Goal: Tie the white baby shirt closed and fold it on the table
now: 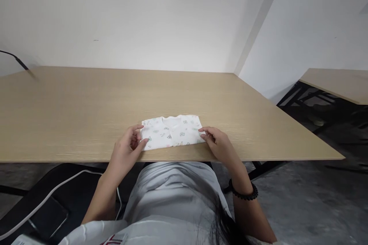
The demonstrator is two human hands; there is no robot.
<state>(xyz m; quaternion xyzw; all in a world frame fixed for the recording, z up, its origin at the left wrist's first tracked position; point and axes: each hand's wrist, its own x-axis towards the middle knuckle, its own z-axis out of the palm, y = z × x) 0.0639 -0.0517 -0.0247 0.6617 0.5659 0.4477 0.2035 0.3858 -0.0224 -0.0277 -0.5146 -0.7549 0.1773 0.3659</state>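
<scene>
A folded white baby shirt (181,129) with small printed animal figures lies flat near the front edge of the table. Its neckline faces the far side. My left hand (126,149) is at the shirt's left end, thumb resting on top and the index finger at the upper corner, with the edge between them. At the opposite end, my right hand (220,143) pinches the right edge between thumb and fingertips. A black beaded band sits on my right wrist.
The wooden table (115,95) reaches back to a white wall (138,30). A black cable (21,63) stands at the far left. A white cord (54,191) runs over a black chair (51,214) at lower left. Another table (339,80) stands at right.
</scene>
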